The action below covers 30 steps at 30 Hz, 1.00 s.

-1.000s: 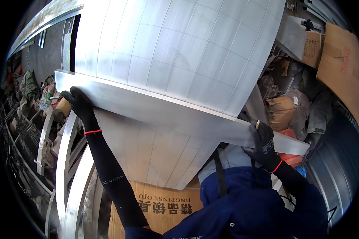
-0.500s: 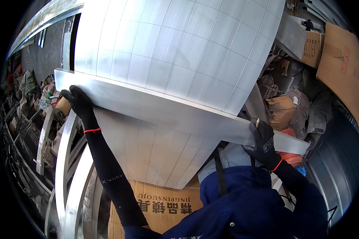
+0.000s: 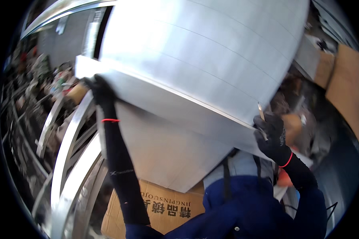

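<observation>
A long, flat silver metal bar (image 3: 175,109) lies slantwise across a large silver metal sheet (image 3: 211,51) marked with thin lines. My left hand (image 3: 103,91), in a black glove, grips the bar near its far-left end; motion blurs its fingers. In my black-gloved right hand (image 3: 272,135), a pencil (image 3: 261,112) is held with its tip up at the sheet, just beyond the bar's upper edge. That hand is at the bar's right part and covers some of it. The sheet continues on the near side of the bar, toward my body.
Curved metal strips (image 3: 73,147) stand at the left beside a cluttered heap. A printed cardboard box (image 3: 147,215) lies under the sheet's near edge. At the right are another piece of cardboard (image 3: 349,91), plastic-wrapped items and a dark ribbed panel (image 3: 335,175).
The view has shifted, so the scene sits further right and blurs. My right hand has lifted to the bar's upper edge, and the pencil now points at the sheet.
</observation>
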Each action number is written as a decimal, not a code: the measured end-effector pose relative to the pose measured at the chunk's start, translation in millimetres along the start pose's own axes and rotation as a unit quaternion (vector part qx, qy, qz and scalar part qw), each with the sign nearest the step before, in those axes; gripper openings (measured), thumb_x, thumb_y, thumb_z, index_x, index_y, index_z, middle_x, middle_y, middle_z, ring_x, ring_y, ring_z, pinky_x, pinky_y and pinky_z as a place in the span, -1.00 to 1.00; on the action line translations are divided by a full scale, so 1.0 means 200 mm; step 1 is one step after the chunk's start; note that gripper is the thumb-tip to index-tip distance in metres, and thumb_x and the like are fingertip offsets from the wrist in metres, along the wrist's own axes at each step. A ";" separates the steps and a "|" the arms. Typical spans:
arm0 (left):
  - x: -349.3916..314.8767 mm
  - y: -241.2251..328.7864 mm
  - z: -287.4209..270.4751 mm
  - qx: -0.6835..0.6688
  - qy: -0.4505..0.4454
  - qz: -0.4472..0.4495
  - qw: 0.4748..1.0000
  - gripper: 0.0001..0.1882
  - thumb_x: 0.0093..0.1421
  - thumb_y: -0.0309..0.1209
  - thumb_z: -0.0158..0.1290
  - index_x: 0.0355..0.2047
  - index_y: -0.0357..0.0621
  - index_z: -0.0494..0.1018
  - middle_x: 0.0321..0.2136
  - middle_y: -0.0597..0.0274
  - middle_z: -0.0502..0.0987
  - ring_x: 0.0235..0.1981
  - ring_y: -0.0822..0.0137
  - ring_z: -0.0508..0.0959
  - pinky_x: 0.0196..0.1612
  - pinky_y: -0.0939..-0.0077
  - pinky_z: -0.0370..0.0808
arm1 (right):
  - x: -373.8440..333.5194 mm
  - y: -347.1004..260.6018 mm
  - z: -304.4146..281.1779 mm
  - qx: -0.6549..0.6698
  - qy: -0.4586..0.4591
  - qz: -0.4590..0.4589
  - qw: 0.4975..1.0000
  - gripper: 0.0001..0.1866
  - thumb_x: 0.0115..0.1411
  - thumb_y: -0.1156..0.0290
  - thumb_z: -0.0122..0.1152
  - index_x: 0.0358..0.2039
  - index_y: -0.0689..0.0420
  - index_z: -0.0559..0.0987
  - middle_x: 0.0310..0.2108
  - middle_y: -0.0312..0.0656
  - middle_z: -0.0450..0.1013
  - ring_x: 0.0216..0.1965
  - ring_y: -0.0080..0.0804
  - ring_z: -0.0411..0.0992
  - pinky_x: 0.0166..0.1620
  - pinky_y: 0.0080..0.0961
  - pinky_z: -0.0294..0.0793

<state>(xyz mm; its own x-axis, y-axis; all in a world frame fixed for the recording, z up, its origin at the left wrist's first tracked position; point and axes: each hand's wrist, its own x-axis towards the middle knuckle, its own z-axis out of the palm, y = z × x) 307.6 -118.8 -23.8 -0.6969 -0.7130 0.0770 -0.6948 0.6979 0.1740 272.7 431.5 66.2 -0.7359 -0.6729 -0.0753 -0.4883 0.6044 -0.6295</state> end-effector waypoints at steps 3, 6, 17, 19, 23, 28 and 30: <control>-0.05 0.26 -0.09 -0.008 -0.058 -0.137 0.989 -0.25 0.35 -0.02 -0.33 0.31 -0.38 -0.14 0.14 -0.40 0.25 0.12 -0.22 0.34 0.12 0.05 0.29 | 0.47 -0.05 0.07 0.118 0.025 -0.088 0.989 -0.68 0.04 0.61 0.14 -0.14 0.13 0.50 -0.49 -0.13 0.44 -0.45 -0.13 0.42 -0.34 -0.25 0.40; -0.08 0.20 -0.08 -0.009 0.033 -0.092 0.995 -0.29 0.35 -0.11 -0.32 0.30 -0.42 -0.15 0.18 -0.42 0.18 0.16 -0.23 0.29 0.21 0.10 0.17 | 0.91 -0.25 0.18 0.254 0.036 -0.137 0.957 -0.72 0.15 0.61 0.05 -0.09 0.17 0.45 -0.50 -0.08 0.47 -0.49 -0.14 0.47 -0.38 -0.27 0.44; -0.07 0.24 -0.10 -0.047 0.102 -0.071 0.991 -0.33 0.29 -0.22 -0.23 0.28 -0.40 -0.09 -0.07 -0.36 0.43 -0.09 -0.22 0.47 0.02 0.05 0.34 | 1.86 -0.68 0.75 0.159 0.047 -0.268 0.949 -0.82 0.17 0.47 0.10 -0.21 0.12 0.37 -0.55 -0.09 0.47 -0.47 -0.07 0.48 -0.37 -0.23 0.44; -0.07 0.24 -0.10 -0.054 0.049 -0.102 0.992 -0.30 0.31 -0.16 -0.28 0.31 -0.38 -0.15 0.03 -0.40 0.35 0.02 -0.23 0.41 0.09 0.08 0.29 | 1.91 -0.68 0.81 0.141 0.050 -0.268 0.952 -0.83 0.18 0.44 0.10 -0.22 0.11 0.38 -0.51 -0.05 0.49 -0.45 -0.04 0.49 -0.37 -0.20 0.44; -0.08 0.23 -0.10 -0.032 0.062 -0.102 0.992 -0.29 0.31 -0.13 -0.29 0.32 -0.35 -0.16 -0.08 -0.40 0.44 -0.09 -0.23 0.48 0.01 0.05 0.34 | 1.93 -0.72 0.83 0.109 0.013 -0.270 0.957 -0.84 0.18 0.41 0.08 -0.23 0.10 0.39 -0.52 -0.06 0.50 -0.44 -0.06 0.49 -0.37 -0.20 0.44; -0.08 0.24 -0.10 -0.042 0.050 -0.110 0.992 -0.29 0.31 -0.14 -0.29 0.31 -0.35 -0.14 -0.16 -0.36 0.48 -0.15 -0.23 0.50 -0.03 0.05 0.36 | 1.93 -0.75 0.84 0.102 0.007 -0.275 0.956 -0.89 0.13 0.41 0.03 -0.35 0.15 0.43 -0.60 -0.03 0.48 -0.50 -0.05 0.50 -0.41 -0.15 0.43; -0.07 0.25 -0.10 -0.038 0.055 -0.106 0.992 -0.30 0.30 -0.15 -0.29 0.31 -0.35 -0.14 -0.16 -0.35 0.49 -0.15 -0.22 0.50 -0.03 0.05 0.36 | 1.93 -0.75 0.85 0.092 0.014 -0.278 0.956 -0.90 0.12 0.41 0.04 -0.36 0.14 0.43 -0.60 -0.03 0.48 -0.52 -0.06 0.50 -0.42 -0.14 0.43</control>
<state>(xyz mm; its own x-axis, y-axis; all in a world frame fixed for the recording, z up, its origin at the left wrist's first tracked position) 287.1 -75.3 2.6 -0.5099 -0.8493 0.1366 -0.8056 0.5272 0.2702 140.9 9.4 0.1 -0.4000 -0.8553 0.3293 -0.7180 0.0692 -0.6926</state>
